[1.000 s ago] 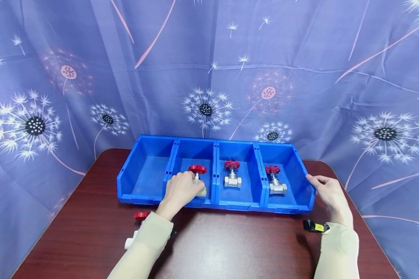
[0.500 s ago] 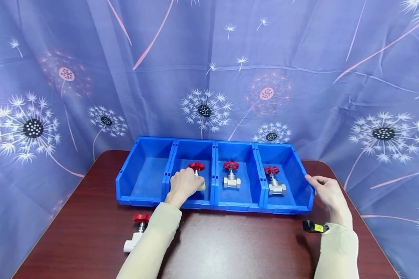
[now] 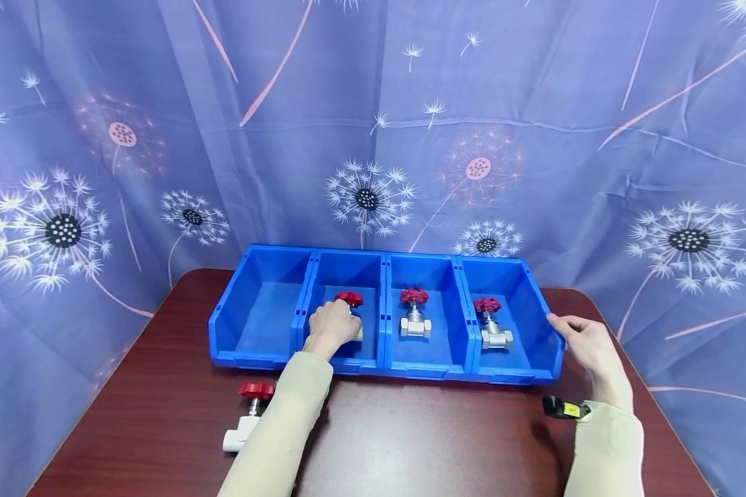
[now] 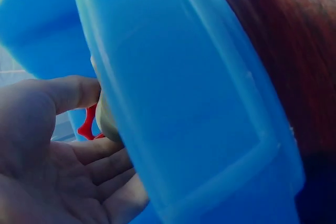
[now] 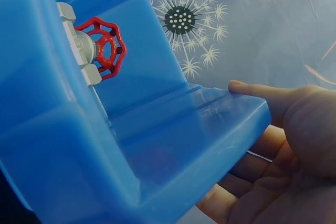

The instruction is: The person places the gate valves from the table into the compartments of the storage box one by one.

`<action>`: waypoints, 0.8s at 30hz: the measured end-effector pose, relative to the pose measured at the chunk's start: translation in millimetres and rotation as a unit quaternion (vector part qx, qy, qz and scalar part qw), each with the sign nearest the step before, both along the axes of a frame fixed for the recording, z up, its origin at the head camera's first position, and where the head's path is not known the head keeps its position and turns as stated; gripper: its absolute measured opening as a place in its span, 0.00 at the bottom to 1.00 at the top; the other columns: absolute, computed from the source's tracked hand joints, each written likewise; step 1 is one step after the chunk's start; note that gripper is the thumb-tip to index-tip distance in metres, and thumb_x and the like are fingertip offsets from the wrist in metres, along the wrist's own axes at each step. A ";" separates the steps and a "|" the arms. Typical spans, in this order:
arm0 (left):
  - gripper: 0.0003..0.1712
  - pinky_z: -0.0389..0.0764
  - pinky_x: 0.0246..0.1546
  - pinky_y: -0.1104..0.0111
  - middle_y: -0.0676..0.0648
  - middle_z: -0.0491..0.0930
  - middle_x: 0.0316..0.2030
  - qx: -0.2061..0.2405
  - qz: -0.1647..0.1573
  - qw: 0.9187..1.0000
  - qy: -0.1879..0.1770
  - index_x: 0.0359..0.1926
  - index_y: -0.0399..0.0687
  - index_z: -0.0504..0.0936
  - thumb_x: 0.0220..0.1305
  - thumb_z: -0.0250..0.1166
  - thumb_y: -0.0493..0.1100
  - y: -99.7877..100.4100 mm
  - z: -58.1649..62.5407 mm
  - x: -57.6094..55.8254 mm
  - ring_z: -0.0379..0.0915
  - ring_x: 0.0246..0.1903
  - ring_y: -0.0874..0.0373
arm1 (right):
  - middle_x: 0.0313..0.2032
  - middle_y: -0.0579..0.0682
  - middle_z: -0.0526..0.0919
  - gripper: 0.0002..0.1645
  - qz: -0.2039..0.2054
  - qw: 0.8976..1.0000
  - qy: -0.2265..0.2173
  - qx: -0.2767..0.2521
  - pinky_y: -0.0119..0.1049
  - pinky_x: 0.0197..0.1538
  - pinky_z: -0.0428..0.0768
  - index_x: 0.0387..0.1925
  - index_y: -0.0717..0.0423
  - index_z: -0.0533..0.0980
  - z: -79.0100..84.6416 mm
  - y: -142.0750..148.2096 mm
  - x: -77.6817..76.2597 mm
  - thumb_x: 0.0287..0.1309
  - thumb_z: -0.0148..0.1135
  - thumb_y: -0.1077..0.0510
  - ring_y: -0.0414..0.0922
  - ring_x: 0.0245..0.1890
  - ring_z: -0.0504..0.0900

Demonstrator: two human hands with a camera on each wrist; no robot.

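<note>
My left hand reaches into the second blue bin from the left, gripping a gate valve with a red handwheel. Its pale, cream body shows between thumb and fingers in the left wrist view, partly hidden by the bin's front wall. At the far right, my right hand holds the side wall of the rightmost blue bin, thumb at the top edge and fingers along the outside. Inside that bin lies a metal valve with a red handwheel.
A similar metal valve occupies the third bin. The leftmost bin joins the same row. On the brown table, a white valve with a red handwheel stands in front, partly behind my left sleeve. A patterned curtain hangs behind.
My left hand has moved slightly farther into the second bin with the valve, and the forearm has shifted right, uncovering more of the white valve. My right hand keeps its hold.
</note>
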State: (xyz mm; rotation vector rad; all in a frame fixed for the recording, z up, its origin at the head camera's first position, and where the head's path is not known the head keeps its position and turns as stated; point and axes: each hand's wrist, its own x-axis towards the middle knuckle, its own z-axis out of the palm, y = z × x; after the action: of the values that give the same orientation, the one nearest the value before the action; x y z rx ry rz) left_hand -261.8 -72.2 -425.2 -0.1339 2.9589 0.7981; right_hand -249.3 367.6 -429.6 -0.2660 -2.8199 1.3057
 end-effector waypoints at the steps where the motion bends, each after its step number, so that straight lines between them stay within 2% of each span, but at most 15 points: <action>1: 0.13 0.69 0.25 0.61 0.45 0.72 0.20 -0.003 -0.001 1.000 -0.003 0.23 0.44 0.77 0.62 0.60 0.44 0.0 0.1 -0.8 0.70 0.22 0.49 | 0.46 0.62 0.80 0.43 0.000 1.000 0.001 0.002 0.39 0.39 0.74 0.55 0.69 0.76 0.1 -0.2 -0.4 0.66 0.49 0.32 0.54 0.43 0.74; 8: 0.10 0.70 0.30 0.59 0.44 0.72 0.22 -0.002 0.003 0.999 -0.032 0.27 0.42 0.77 0.62 0.60 0.43 1.6 0.8 -10.0 0.72 0.27 0.46 | 0.44 0.61 0.81 0.43 -0.001 1.000 0.007 0.004 0.35 0.37 0.74 0.55 0.70 0.76 0.2 -0.4 -1.2 0.66 0.50 0.33 0.53 0.42 0.75; 16: 0.12 0.75 0.35 0.57 0.41 0.76 0.29 -0.012 0.008 0.998 -0.062 0.39 0.37 0.79 0.65 0.62 0.44 5.1 -2.0 -17.0 0.72 0.30 0.45 | 0.46 0.62 0.81 0.42 -0.001 1.000 0.005 0.001 0.37 0.39 0.75 0.55 0.71 0.75 -0.1 0.1 -0.7 0.67 0.50 0.33 0.53 0.43 0.76; 19: 0.13 0.76 0.35 0.56 0.40 0.77 0.31 -0.020 0.008 0.998 -0.065 0.40 0.37 0.80 0.63 0.64 0.43 5.0 -3.3 -19.5 0.73 0.31 0.45 | 0.47 0.65 0.80 0.42 -0.002 1.000 0.002 -0.007 0.41 0.42 0.76 0.56 0.71 0.75 -0.1 0.0 -0.9 0.67 0.50 0.33 0.56 0.45 0.76; 24: 0.15 0.78 0.41 0.52 0.39 0.79 0.38 -0.037 0.009 0.997 -0.063 0.43 0.37 0.80 0.60 0.66 0.43 4.9 -4.6 -23.8 0.73 0.34 0.44 | 0.48 0.65 0.80 0.42 -0.005 1.000 0.005 -0.011 0.37 0.41 0.76 0.56 0.70 0.75 -0.9 -0.8 -2.1 0.67 0.50 0.34 0.55 0.45 0.76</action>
State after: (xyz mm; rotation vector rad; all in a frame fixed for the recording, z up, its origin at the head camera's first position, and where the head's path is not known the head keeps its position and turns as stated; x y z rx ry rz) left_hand -285.6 -67.3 -429.8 -0.2079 2.8718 0.6567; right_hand -251.4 366.9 -430.5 -0.2729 -2.7939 1.3317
